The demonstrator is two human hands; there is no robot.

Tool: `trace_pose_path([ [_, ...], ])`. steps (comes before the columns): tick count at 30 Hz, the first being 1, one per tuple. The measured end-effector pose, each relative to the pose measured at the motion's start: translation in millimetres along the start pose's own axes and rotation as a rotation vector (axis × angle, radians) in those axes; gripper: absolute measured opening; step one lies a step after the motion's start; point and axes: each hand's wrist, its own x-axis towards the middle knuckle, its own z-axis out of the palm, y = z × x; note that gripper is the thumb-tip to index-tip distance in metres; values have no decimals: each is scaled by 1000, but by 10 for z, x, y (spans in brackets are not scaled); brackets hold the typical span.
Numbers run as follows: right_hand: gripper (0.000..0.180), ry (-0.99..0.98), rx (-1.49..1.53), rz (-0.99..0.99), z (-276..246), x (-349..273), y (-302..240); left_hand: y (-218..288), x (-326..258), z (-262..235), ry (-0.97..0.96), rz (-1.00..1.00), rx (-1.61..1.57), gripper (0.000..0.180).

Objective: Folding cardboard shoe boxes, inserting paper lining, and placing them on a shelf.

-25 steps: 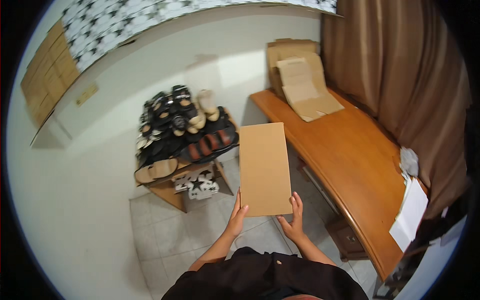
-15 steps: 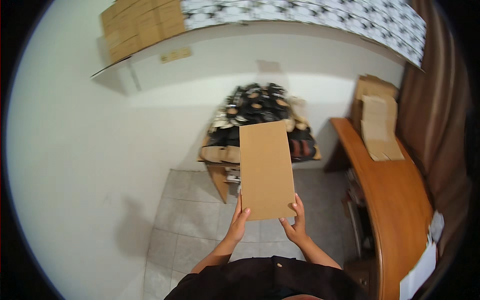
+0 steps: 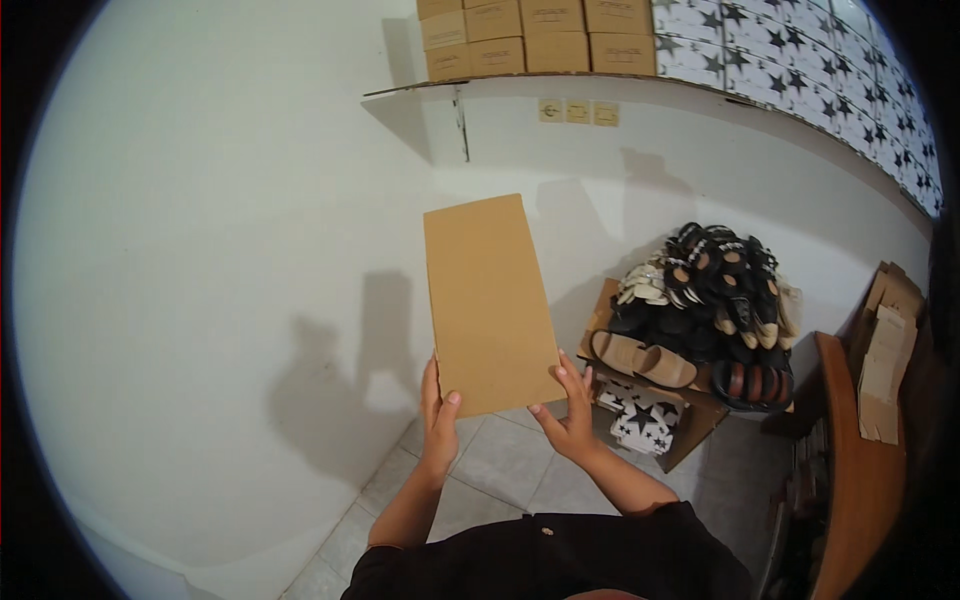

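I hold a flat brown cardboard box [image 3: 490, 300] upright in front of me, with both hands at its lower edge. My left hand [image 3: 437, 415] grips the bottom left corner, thumb on the front face. My right hand [image 3: 568, 415] grips the bottom right corner. The box stands against the view of a white wall [image 3: 220, 280].
A pile of sandals [image 3: 705, 310] lies on a low wooden stand [image 3: 690, 425] to the right, with star-patterned boxes [image 3: 640, 420] under it. A wooden table [image 3: 860, 480] carries flat cardboard [image 3: 885, 370] at far right. A high shelf [image 3: 520, 85] holds brown boxes [image 3: 530, 35] and star-patterned boxes [image 3: 790, 75].
The view has swung left: the sandal pile and table moved to the right, and the wall and shelf now fill the picture. Both hands keep hold of the box.
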Motion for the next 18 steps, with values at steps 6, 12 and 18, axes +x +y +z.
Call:
trace_pose_path([
  [6, 62, -45, -3, -128, 631, 665, 343, -210, 567, -463, 200, 88, 311, 57],
  [12, 64, -33, 90, -213, 1318, 1383, 920, -585, 1450, -837, 264, 171, 410, 56],
  [18, 71, -78, 52, -368, 1773, 2879, 1246, -745, 2978, -1186, 304, 388, 197, 58],
])
